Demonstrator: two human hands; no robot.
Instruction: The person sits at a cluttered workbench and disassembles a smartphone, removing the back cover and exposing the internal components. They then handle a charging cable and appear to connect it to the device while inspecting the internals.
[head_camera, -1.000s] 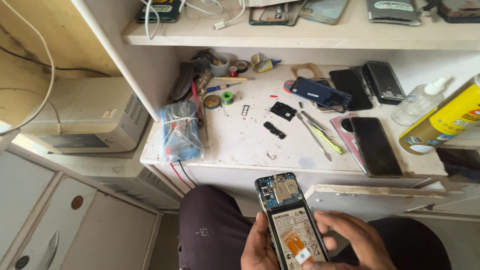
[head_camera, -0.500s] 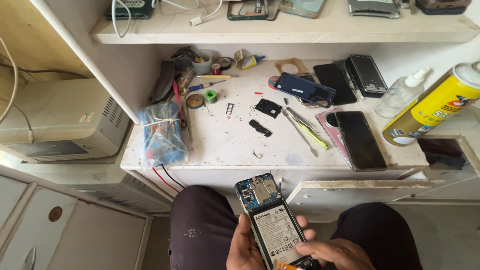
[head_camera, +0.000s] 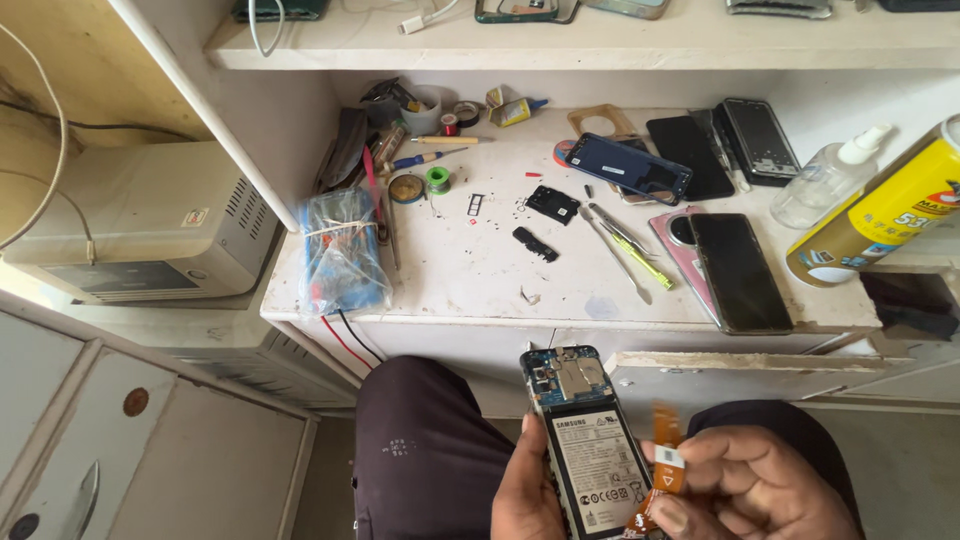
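At the bottom centre of the frame, an opened phone (head_camera: 588, 445) with its battery exposed is cradled in the left hand (head_camera: 527, 490), whose fingers are curled along its left edge. An orange flex ribbon (head_camera: 662, 470) beside the phone's right edge is pinched between thumb and fingers of the half-closed right hand (head_camera: 745, 485). Above, the white workbench (head_camera: 470, 270) is strewn with tools and phones.

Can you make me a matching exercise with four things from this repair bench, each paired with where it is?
Things:
1. opened phone
2. yellow spray can
3. clear squeeze bottle
4. plastic-wrapped bundle

Places:
A. left end of the bench, wires hanging off it
B. right edge of the bench, lying tilted
C. held over the lap in the left hand
D. just left of the spray can

Pairs: 1-C, 2-B, 3-D, 4-A
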